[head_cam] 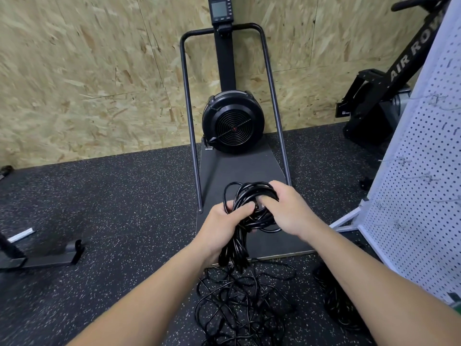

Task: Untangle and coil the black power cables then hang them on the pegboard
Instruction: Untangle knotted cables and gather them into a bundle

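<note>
Both hands grip one bundle of black cable (252,211) held above the floor: left hand (222,227) curled round its lower part, right hand (287,208) clasping the loops at top. Tangled cables (239,305) lie below (possibly connected; unclear). White pegboard (421,176) stands right.

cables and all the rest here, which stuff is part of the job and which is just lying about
Part of the job:
- cable bundle, gripped by left hand and right hand
- tangled cables on the floor
- second cable pile by the pegboard
- pegboard with hooks

Just lying about:
- fan machine with its frame
- rower
- metal foot, left
</note>
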Motion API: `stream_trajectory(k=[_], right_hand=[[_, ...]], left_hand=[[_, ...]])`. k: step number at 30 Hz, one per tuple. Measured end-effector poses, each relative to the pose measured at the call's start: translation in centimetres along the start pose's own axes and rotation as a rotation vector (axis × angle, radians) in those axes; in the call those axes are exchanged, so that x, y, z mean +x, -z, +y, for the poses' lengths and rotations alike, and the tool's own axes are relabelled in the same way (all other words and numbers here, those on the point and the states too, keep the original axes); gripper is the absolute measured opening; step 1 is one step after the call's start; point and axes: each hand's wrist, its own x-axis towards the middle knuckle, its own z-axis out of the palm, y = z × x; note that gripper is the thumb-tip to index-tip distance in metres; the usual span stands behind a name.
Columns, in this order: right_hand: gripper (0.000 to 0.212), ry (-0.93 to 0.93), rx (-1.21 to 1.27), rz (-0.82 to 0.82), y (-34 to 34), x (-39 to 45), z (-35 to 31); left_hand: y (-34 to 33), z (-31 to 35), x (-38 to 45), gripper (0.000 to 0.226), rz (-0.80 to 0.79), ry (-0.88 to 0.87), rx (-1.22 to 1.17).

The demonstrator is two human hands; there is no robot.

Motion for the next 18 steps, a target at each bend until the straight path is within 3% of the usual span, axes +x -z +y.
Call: stream_trajectory(k=[1, 4, 8, 14, 18], right_hand=[[0.004, 0.032, 0.042, -0.005, 0.1, -0.1, 0.0], [0.039, 0.182, 0.144, 0.021, 0.4, -0.6, -0.1], [0.066, 0.459, -0.099, 0.108, 0.7, -1.1, -0.3], [0.038, 0.545, -0.064, 0.117, 0.9, -0.8, 0.1], [0.032, 0.522, -0.112, 0.107, 0.9, -0.8, 0.6]], left_hand=[[0.0, 0.2, -0.2, 0.020, -0.034, 0.030, -0.040], [0.4, 0.8, -0.5, 0.030, -0.120, 0.079, -0.102], [0.7, 0.8, -0.7, 0.037, -0.146, 0.116, -0.061], [0.3, 0.3, -0.7, 0.037, -0.092, 0.141, -0.030], [0.5, 0.2, -0.6, 0.042, -0.047, 0.167, -0.035]])
